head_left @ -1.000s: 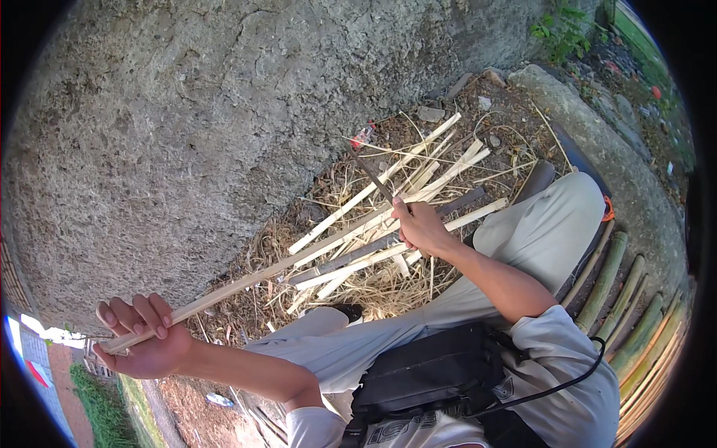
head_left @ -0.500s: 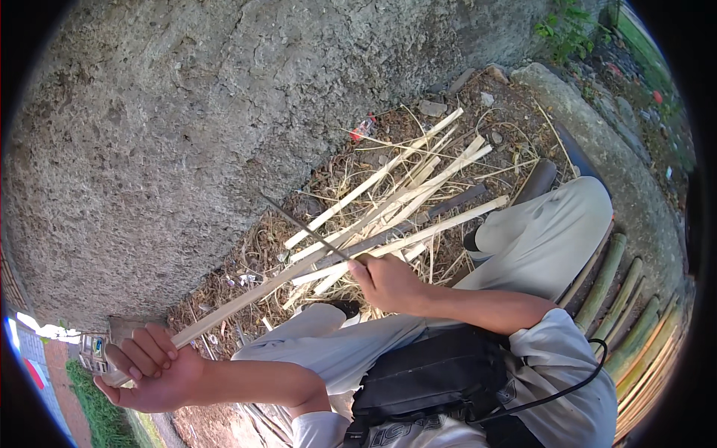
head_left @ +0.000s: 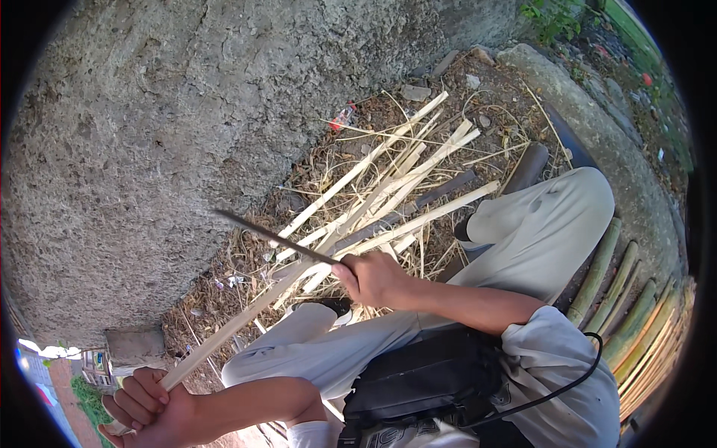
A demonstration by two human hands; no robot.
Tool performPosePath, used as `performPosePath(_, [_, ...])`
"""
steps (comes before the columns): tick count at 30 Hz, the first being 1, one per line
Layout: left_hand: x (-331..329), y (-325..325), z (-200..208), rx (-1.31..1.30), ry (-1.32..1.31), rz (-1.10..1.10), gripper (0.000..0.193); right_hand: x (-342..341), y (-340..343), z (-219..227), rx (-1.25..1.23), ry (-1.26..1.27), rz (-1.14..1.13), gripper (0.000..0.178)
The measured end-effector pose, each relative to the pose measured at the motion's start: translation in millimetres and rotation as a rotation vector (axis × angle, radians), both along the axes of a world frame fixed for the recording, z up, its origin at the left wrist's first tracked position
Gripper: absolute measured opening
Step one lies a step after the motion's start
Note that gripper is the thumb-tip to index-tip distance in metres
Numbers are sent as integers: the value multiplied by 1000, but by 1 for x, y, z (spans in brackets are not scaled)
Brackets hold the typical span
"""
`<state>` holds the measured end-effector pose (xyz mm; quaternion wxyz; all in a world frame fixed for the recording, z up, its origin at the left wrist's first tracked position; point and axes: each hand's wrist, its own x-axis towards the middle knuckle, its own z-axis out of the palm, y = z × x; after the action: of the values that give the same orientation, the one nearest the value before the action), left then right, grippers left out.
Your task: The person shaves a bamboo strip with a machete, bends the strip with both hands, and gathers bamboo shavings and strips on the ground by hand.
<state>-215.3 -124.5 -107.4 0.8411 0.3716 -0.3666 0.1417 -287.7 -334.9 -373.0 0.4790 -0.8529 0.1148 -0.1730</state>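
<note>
Left hand (head_left: 146,407) grips the near end of a bamboo strip (head_left: 239,322). Right hand (head_left: 373,278) clenches a knife (head_left: 272,237), blade laid on the strip, above the split bamboo pile (head_left: 396,194).

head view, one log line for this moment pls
left hand: grips bamboo strip end | right hand: holds knife, blade on strip | ground: bamboo slats, shavings

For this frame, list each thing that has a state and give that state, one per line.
left hand: closed around the near end of the bamboo strip.
right hand: closed on the knife handle.
bamboo strip: held slanting across the lap, far end among the pile.
knife: blade lying against the strip.
cut strips: loose on the ground.
bamboo poles: whole, side by side.
</note>
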Motion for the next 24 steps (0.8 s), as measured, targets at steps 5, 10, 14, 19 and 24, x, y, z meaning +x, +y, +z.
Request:
performPosePath(5, [2,-7,0,-44,72,317,39,21,-23,-35,126,200,-141,45])
performPosePath(10, [17,8,1,-27,68,79,41,8,-18,-30,115,101,-71,47])
performPosePath(14, [31,11,-1,-73,95,213,44,25,-38,-41,174,274,-134,54])
performPosePath(19, [40,3,3,-65,132,283,43,19,0,-45,-107,-175,-46,43])
performPosePath(24, [55,-4,14,-87,199,406,41,35,-71,-70,18,413,-148,62])
